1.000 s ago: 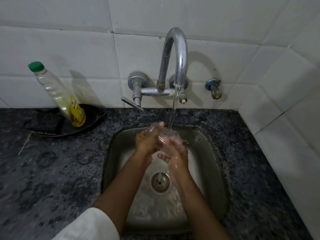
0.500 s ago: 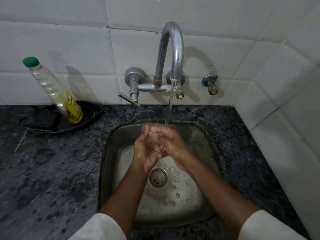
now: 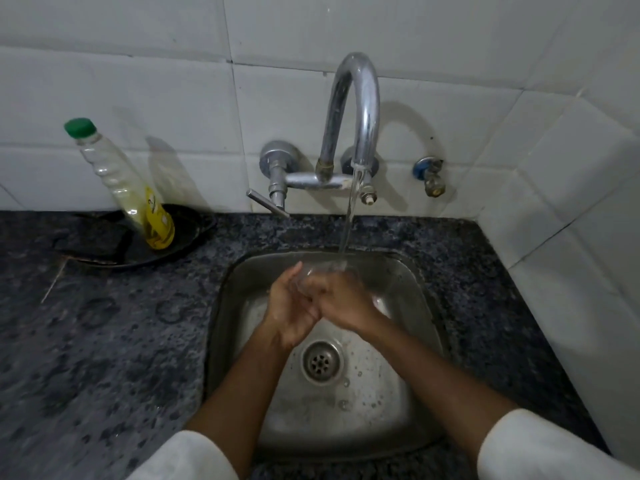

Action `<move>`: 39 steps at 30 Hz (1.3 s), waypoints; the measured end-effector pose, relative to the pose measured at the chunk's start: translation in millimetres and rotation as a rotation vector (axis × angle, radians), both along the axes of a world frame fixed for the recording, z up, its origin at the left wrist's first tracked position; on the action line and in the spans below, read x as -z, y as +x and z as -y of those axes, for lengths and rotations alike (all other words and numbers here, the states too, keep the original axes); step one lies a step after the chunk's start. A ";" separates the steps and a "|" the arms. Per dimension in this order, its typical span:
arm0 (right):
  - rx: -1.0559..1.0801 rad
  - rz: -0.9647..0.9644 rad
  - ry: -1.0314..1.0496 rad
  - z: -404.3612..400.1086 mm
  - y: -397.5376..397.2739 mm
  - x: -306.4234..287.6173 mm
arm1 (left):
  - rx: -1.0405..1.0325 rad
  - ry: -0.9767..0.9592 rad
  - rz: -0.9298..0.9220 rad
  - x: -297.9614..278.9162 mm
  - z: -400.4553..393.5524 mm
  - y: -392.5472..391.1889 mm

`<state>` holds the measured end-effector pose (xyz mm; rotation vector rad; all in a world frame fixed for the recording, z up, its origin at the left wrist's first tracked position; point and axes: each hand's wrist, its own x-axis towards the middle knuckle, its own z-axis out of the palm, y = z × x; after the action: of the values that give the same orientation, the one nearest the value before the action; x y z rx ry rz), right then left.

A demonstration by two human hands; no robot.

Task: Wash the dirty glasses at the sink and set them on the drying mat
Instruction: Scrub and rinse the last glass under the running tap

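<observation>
- Far left on the counter, a soap bottle point(image 3: 121, 183) leans in a dark dish point(image 3: 187, 233).
- Over the sink point(image 3: 420, 327), the left hand point(image 3: 289, 306) cups a clear glass point(image 3: 320, 271), fingers wrapped around its side.
- The right hand point(image 3: 346, 299) clasps it too, under the tap's point(image 3: 356, 109) stream.
- Judgement: light, rigid, breakable, slick when wet; grip the wall, not the rim.

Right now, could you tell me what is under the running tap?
A clear glass, held by the left hand and right hand over the sink. The hands cover its lower part.
</observation>
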<state>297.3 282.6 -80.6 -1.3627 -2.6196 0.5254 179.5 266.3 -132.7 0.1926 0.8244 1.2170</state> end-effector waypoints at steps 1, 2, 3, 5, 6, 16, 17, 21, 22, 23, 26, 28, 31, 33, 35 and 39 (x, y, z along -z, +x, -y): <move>-0.024 -0.044 0.027 -2.1 -1.5 -6.1 | -0.033 0.021 0.056 -1.2 3.0 2.2; -0.071 -0.040 0.061 -7.6 0.3 -10.6 | -0.075 0.014 0.092 -0.9 2.0 3.0; -0.149 -0.004 0.070 -13.2 1.6 -13.2 | -0.092 -0.002 0.107 0.2 -0.1 5.0; -0.185 0.213 0.078 -22.7 2.7 -14.9 | -0.060 -0.079 0.107 -0.7 -4.9 7.1; -0.133 0.238 0.064 -23.9 4.0 -16.3 | -0.020 -0.096 0.105 -3.8 -3.3 9.1; -0.062 0.211 -0.032 -2.8 3.1 -2.6 | 0.047 -0.074 0.002 2.1 -5.1 -0.9; -0.049 0.091 -0.010 -3.0 1.0 -1.4 | 0.045 -0.028 0.003 3.8 -3.3 -1.8; -0.090 -0.063 -0.045 1.0 -2.6 -6.7 | -0.053 0.003 0.038 -1.1 -5.3 -2.7; -0.082 0.127 -0.036 -0.4 -1.8 -5.9 | -0.035 -0.050 0.011 -2.5 -7.5 -1.9; -0.039 0.187 -0.033 -2.4 -2.4 -7.2 | -0.005 -0.090 0.001 -1.1 -8.6 -0.1; 0.076 -0.112 -0.198 -7.8 -8.5 -13.2 | -0.057 -0.019 0.093 3.0 0.9 4.0; -0.029 -0.244 -0.136 -11.7 -4.7 -14.7 | -0.142 0.041 0.186 3.2 4.3 4.3; -0.264 0.300 0.086 -13.4 2.5 -17.5 | -0.087 -0.111 0.177 -2.9 -3.9 6.3; -0.060 0.066 -0.047 -15.4 6.3 -10.8 | -0.042 -0.200 0.125 -5.5 -6.7 7.8; 0.189 -0.503 -0.396 -10.3 6.2 -4.2 | -0.073 -0.178 0.018 -8.6 -6.9 6.4; 0.726 -1.405 -0.939 12.0 4.2 18.0 | -0.270 -0.053 -0.220 -19.5 -4.0 16.8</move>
<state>301.5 270.6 -98.5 -1.1677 -0.6731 1.7676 196.3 270.3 -113.1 0.1783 1.0996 1.4417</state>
